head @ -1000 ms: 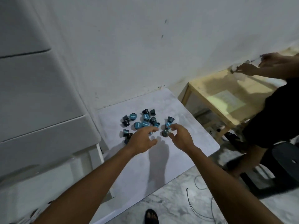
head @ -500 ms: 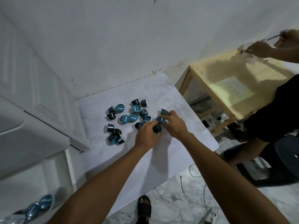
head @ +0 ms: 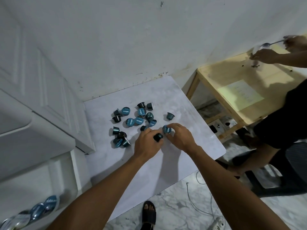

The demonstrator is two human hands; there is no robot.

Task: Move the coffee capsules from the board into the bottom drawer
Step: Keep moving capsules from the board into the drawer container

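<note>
- Coffee capsules [head: 132, 121] lie scattered on the white board [head: 191, 133], most of them bunched on its far left part, some upright, some on their sides with blue foil lids showing.
- One teal capsule [head: 170, 116] sits alone on the board, a little apart to the right of the bunch.
- Left hand [head: 147, 144] rests low over the board at the near edge of the bunch, fingers curled around a dark capsule [head: 158, 137] pinched between thumb and forefinger; what else may be under the palm I cannot tell.
- Right hand [head: 180, 137] is just beside the left, fingertips closed on a blue-lidded capsule [head: 167, 129], lid turned up toward the camera.
- The two held capsules are close together, near the middle of the board.
- Left of the board stands a white drawer unit [head: 38, 127]; its bottom drawer [head: 34, 181] is pulled out, with several capsules inside [head: 44, 207] at the near left corner of the view.
- Right of the board is a wooden table [head: 232, 83] with a pale sheet of paper [head: 240, 95] on it.
- Another person's hands [head: 265, 55] work over the table's far end, one holding a spoon [head: 272, 43].
- Near the board's front edge a sandalled foot [head: 149, 213] stands on the marble floor [head: 179, 205].
</note>
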